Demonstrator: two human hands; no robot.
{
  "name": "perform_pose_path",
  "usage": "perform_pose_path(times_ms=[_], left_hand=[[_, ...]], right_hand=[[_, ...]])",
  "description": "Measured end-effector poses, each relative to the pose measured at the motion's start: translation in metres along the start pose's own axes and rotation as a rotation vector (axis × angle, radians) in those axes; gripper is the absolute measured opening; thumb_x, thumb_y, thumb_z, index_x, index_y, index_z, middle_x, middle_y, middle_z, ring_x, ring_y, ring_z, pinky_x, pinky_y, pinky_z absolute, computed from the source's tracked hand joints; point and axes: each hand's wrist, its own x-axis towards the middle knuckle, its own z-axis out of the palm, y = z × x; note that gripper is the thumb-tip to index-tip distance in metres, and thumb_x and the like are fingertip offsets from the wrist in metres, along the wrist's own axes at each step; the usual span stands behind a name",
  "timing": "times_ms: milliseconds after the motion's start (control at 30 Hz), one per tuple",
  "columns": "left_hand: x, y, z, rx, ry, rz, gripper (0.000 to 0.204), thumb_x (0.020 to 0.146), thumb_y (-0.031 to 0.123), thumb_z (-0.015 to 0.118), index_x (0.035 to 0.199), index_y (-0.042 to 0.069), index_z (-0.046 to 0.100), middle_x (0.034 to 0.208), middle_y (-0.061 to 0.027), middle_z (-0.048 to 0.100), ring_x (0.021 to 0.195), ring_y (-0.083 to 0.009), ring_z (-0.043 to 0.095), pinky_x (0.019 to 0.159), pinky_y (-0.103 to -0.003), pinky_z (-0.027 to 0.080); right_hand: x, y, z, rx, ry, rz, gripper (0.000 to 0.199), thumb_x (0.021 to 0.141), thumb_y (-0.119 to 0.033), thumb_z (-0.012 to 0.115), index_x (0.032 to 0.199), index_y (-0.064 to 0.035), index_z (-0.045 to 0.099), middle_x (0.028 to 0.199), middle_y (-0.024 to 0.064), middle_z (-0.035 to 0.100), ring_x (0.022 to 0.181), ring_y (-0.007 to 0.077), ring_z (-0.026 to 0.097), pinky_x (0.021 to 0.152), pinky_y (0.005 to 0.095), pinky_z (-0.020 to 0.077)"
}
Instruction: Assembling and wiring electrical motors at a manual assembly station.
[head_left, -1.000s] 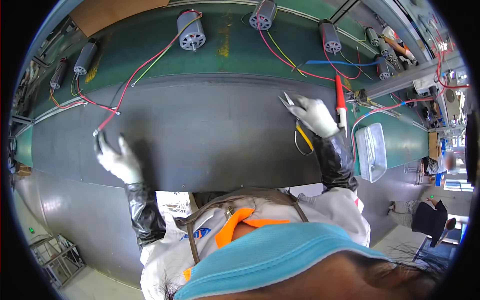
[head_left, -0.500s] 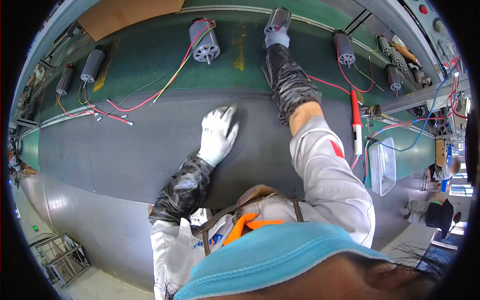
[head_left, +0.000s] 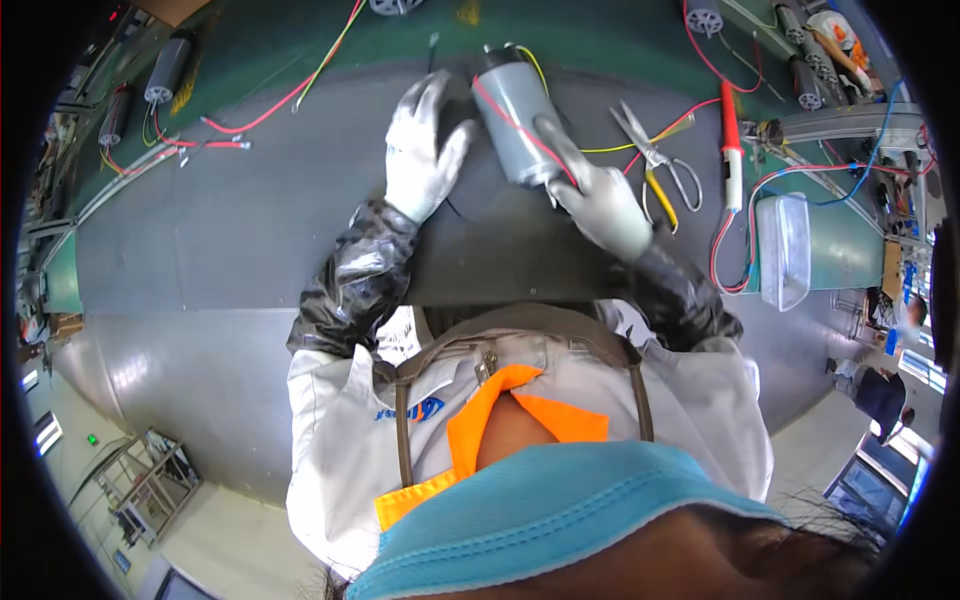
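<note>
A grey cylindrical electric motor with a black end cap lies on the dark mat in front of me, its shaft end toward me. Red and yellow-green wires run from it. My right hand, in a white glove, grips its near end and right side, with a finger along the casing. My left hand, gloved as well, is just left of the motor, fingers apart and holding nothing. Beside my right hand are scissors with metal handles and a yellow-handled tool, partly overlapping.
Farther off, on the green belt, stand more motors with loose leads. To the right are a red and white pen-shaped tool on a cable and a clear plastic tray. At the far right a person's arm reaches among motors.
My right hand has come back from the far belt, bringing a motor onto the mat. My left hand has shifted slightly away from me. The scissors and yellow-handled tool now show.
</note>
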Motion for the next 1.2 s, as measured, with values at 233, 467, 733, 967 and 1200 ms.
perform_pose_path(times_ms=[233,467,733,967,1200], left_hand=[[-0.036,0.029,-0.013,-0.022,-0.141,-0.007,0.047,0.093,0.011,0.055,0.138,-0.001,0.048,0.132,-0.0260,0.054,0.120,-0.0433,0.053,0.102,-0.046,0.045],[-0.043,0.035,-0.012,0.013,-0.111,-0.002,0.041,0.098,0.018,0.055,0.136,0.002,0.052,0.127,-0.0245,0.058,0.115,-0.0425,0.056,0.099,-0.045,0.047],[-0.033,0.026,-0.071,-0.584,-0.609,-0.993,0.067,0.102,0.057,0.045,0.133,-0.002,0.054,0.108,-0.0186,0.068,0.080,-0.0224,0.069,0.070,-0.035,0.057],[0.011,0.027,-0.072,-0.756,-0.782,-1.242,0.071,0.094,0.074,0.045,0.119,0.009,0.063,0.090,-0.0038,0.067,0.067,-0.0119,0.059,0.058,-0.028,0.048],[0.028,0.073,-0.032,0.142,-0.874,-1.062,0.080,0.093,0.078,0.036,0.099,0.004,0.066,0.069,-0.0060,0.056,0.063,-0.0163,0.056,0.055,-0.031,0.044]], right_hand=[[-0.044,0.001,-0.022,-0.390,0.262,-0.288,0.063,0.084,-0.008,0.068,0.144,-0.0201,0.052,0.104,0.0126,0.066,0.089,0.0347,0.065,0.077,0.0404,0.0557],[0.022,-0.001,-0.010,-0.695,0.410,-0.483,0.086,0.078,-0.016,0.078,0.154,-0.0237,0.038,0.121,0.0175,0.063,0.115,0.0422,0.058,0.093,0.0488,0.0508],[0.018,0.023,-0.042,0.796,-0.507,0.173,0.068,0.088,-0.010,0.071,0.151,-0.0161,0.045,0.088,0.0084,0.069,0.071,0.0116,0.066,0.059,0.0218,0.0499],[-0.050,-0.086,0.050,0.182,-0.232,-1.057,0.033,0.085,-0.012,0.062,0.118,-0.0101,0.065,0.079,0.0130,0.066,0.061,0.0310,0.066,0.058,0.0408,0.0550],[-0.050,-0.125,0.217,0.049,-0.141,-1.107,0.027,0.089,-0.023,0.060,0.110,-0.0071,0.064,0.073,0.0126,0.065,0.064,0.0339,0.067,0.054,0.0494,0.0519]])
